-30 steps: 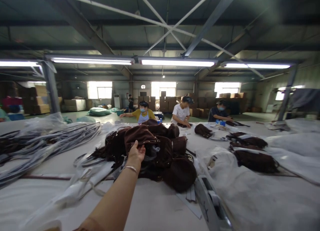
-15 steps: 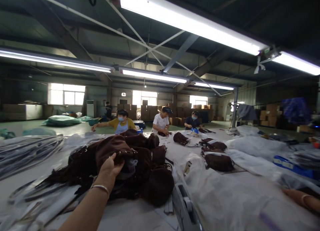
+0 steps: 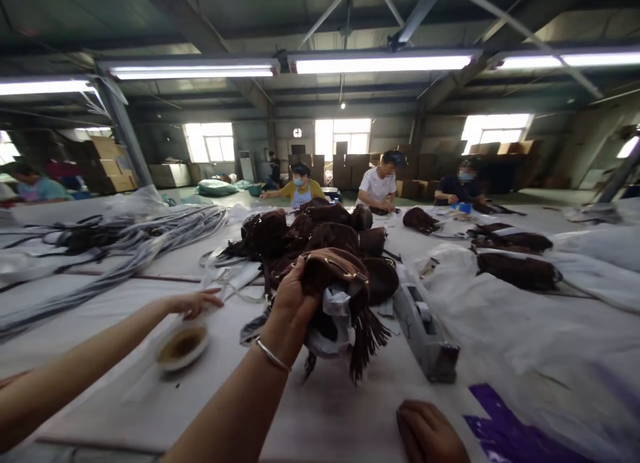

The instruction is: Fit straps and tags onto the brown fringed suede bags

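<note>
My left hand (image 3: 293,303), with a bangle at the wrist, grips the rim of a dark brown fringed drawstring bag (image 3: 335,263). Its mouth is open towards me, showing pale plastic stuffing (image 3: 336,303), and dark fringe hangs at its side. Behind it lies a pile of similar brown bags (image 3: 320,216). Low at the front, my right hand (image 3: 433,431) is partly cut off by the frame's bottom edge. Its fingers are curled down and together near a purple plastic piece (image 3: 505,416); whatever they may hold is hidden.
A co-worker's hand (image 3: 195,303) reaches in from the left, above a blurred round dish (image 3: 183,346). A grey tape dispenser (image 3: 425,329) stands right of the bag. Clear plastic sheeting (image 3: 525,343) covers the right side; bundled straps (image 3: 150,263) lie left. Several people work across the table.
The view has swung right-to-left and down. My left hand has brought the bag off the pile towards me, its mouth now facing me. My right hand has come inward from the far right.
</note>
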The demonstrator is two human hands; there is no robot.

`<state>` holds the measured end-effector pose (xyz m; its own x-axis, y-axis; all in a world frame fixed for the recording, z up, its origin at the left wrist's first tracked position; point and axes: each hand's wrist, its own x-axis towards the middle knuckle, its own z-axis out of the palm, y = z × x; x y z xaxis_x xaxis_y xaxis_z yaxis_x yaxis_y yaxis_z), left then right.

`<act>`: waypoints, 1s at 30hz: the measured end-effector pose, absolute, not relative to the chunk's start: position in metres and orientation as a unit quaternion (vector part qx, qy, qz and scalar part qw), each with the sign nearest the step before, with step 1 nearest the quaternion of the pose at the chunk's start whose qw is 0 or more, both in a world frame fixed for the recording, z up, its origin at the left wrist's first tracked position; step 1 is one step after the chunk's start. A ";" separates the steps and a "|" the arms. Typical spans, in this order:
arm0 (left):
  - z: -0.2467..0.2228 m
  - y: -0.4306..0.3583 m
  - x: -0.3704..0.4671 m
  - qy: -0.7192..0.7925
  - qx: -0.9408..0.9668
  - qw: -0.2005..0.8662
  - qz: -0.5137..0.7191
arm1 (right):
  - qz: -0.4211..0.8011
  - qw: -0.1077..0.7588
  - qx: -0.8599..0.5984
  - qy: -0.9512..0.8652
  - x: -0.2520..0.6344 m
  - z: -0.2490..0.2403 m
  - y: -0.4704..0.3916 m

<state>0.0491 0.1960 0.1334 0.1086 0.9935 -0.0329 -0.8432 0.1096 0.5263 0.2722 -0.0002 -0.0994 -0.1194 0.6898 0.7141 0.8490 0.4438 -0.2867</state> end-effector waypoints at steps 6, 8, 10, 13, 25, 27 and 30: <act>0.031 0.148 0.080 0.245 0.184 0.759 0.574 | -0.070 0.452 -0.586 -0.668 0.261 -0.083 -0.014; 0.001 0.135 0.078 0.297 0.250 0.755 0.528 | -0.070 0.471 -0.588 -0.654 0.251 -0.074 -0.019; -0.013 0.127 0.071 0.329 0.315 0.739 0.496 | -0.064 0.481 -0.578 -0.656 0.237 -0.062 -0.022; -0.011 0.124 0.062 0.324 0.324 0.742 0.489 | -0.040 0.471 -0.582 -0.662 0.214 -0.046 -0.017; 0.072 0.130 0.057 0.273 0.399 0.725 0.491 | -0.069 0.490 -0.557 -0.667 0.197 0.002 0.031; 0.097 0.136 0.053 0.259 0.440 0.694 0.508 | -0.099 0.492 -0.539 -0.676 0.197 0.025 0.046; 0.123 0.140 0.051 0.233 0.474 0.654 0.542 | -0.142 0.498 -0.523 -0.677 0.199 0.048 0.066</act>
<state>0.0509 0.1402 0.1225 0.3036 0.9296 0.2088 -0.4874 -0.0368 0.8724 0.1992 0.0660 0.0484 0.0433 0.5666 0.8229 0.8495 0.4126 -0.3288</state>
